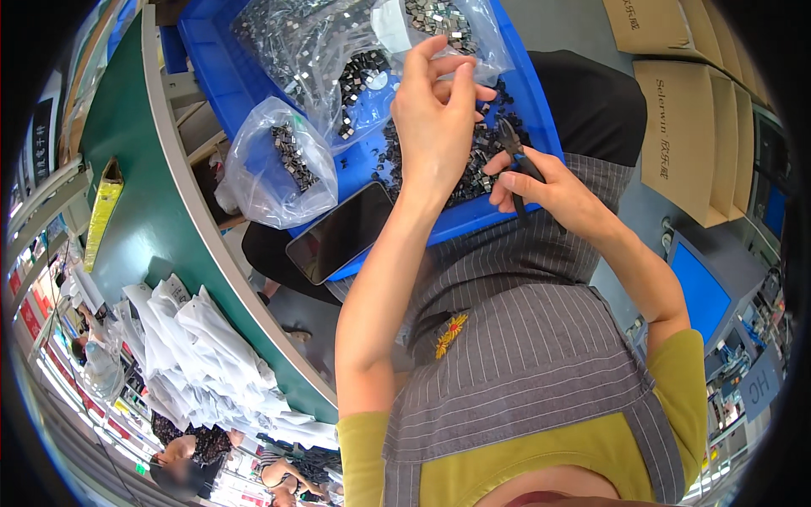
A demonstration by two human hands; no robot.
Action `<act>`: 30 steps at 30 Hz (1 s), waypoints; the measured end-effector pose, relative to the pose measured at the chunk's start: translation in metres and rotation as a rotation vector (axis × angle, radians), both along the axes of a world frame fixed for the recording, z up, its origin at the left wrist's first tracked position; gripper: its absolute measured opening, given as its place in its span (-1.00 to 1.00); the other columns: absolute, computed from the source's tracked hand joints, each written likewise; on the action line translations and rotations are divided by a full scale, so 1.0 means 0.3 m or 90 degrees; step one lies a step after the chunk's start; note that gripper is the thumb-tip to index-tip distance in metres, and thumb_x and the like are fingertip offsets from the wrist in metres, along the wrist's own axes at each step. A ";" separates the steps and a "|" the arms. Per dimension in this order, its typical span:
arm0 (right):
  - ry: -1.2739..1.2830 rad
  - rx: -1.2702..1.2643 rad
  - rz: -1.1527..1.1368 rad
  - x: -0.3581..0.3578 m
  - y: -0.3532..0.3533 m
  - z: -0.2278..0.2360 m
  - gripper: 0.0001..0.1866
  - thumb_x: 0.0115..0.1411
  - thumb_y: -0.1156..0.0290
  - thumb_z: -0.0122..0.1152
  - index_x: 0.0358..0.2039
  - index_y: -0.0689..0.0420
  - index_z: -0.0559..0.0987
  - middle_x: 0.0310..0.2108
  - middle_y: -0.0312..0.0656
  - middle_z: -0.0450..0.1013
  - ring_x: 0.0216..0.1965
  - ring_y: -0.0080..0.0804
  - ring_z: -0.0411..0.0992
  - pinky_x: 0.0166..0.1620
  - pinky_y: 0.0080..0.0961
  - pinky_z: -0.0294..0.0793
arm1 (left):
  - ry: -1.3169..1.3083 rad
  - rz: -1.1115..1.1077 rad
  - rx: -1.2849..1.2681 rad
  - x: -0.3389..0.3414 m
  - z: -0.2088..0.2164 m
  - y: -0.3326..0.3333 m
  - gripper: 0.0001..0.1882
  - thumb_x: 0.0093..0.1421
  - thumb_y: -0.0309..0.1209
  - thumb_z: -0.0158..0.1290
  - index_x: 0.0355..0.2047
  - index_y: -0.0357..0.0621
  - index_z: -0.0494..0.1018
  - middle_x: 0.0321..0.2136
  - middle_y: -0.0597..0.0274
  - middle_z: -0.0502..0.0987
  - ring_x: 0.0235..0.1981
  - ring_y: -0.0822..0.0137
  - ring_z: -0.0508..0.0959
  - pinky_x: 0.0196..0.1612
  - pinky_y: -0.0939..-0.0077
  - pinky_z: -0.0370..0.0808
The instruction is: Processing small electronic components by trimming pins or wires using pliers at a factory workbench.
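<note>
A right hand closes around a pair of small dark-handled metal pliers, fingers and thumb wrapped on the grips, above the near right part of a shallow blue plastic tray. The tool's long axis runs away from the wearer's body, nose leaning slightly left, so its tip sits just beside the fingertips of the left hand. That hand hangs over the tray with fingers loosely bent; whether it pinches one of the tiny pieces cannot be told at this size. Below and between both hands spread the loose, small black blocky parts, with the right hand nearer the tray's right wall and the left over its middle. Farther out, a clear plastic bag of metallic pieces rests at the tray's left side, near a black flat phone lying across the tray's near left corner.
</note>
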State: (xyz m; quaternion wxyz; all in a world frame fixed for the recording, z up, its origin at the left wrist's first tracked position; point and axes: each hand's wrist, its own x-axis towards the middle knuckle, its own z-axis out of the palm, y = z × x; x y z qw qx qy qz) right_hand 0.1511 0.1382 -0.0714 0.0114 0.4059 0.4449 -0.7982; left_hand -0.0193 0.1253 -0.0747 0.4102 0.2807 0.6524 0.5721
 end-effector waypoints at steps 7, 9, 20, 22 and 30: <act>0.031 0.044 0.017 0.009 0.002 -0.014 -0.72 0.27 0.31 0.03 -0.11 0.22 0.39 -0.39 -0.20 0.45 -0.34 -0.55 0.40 -0.20 -0.57 0.43 | 0.711 -0.107 -0.156 -0.214 -0.177 -0.100 -0.85 0.14 -0.51 -0.01 -0.25 -0.22 0.40 -0.34 0.01 0.52 -0.43 -0.03 0.57 -0.40 0.18 0.50; 0.019 0.068 0.044 0.002 -0.002 -0.008 -0.72 0.27 0.32 0.03 -0.09 0.23 0.39 -0.38 -0.19 0.45 -0.32 -0.53 0.41 -0.18 -0.55 0.44 | 0.754 -0.136 -0.238 -0.220 -0.193 -0.062 -0.85 0.13 -0.50 0.00 -0.27 -0.23 0.38 -0.34 -0.01 0.51 -0.42 -0.04 0.57 -0.39 0.15 0.50; -0.016 0.111 0.072 -0.010 -0.015 0.020 -0.71 0.28 0.33 0.01 -0.07 0.24 0.38 -0.35 -0.16 0.45 -0.28 -0.49 0.43 -0.13 -0.50 0.46 | 0.777 -0.114 -0.279 -0.229 -0.257 0.025 -0.83 0.15 -0.40 0.02 -0.29 -0.20 0.34 -0.32 -0.04 0.49 -0.40 -0.13 0.56 -0.40 0.04 0.51; -0.015 0.120 0.080 -0.011 -0.016 0.019 -0.71 0.27 0.33 0.02 -0.07 0.23 0.38 -0.36 -0.17 0.45 -0.28 -0.48 0.43 -0.14 -0.51 0.45 | 0.764 -0.095 -0.265 -0.222 -0.249 0.016 -0.84 0.14 -0.42 0.02 -0.29 -0.20 0.34 -0.34 -0.04 0.49 -0.41 -0.15 0.55 -0.40 0.03 0.50; -0.004 0.265 0.108 -0.025 -0.044 0.084 -0.73 0.23 0.46 0.05 -0.08 0.26 0.39 -0.33 -0.15 0.46 -0.24 -0.37 0.47 -0.12 -0.44 0.43 | -0.069 -0.045 -0.094 -0.058 0.116 -0.223 -0.94 0.25 -0.55 -0.04 -0.30 -0.23 0.31 -0.38 0.11 0.57 -0.63 0.57 0.47 -0.64 0.77 0.29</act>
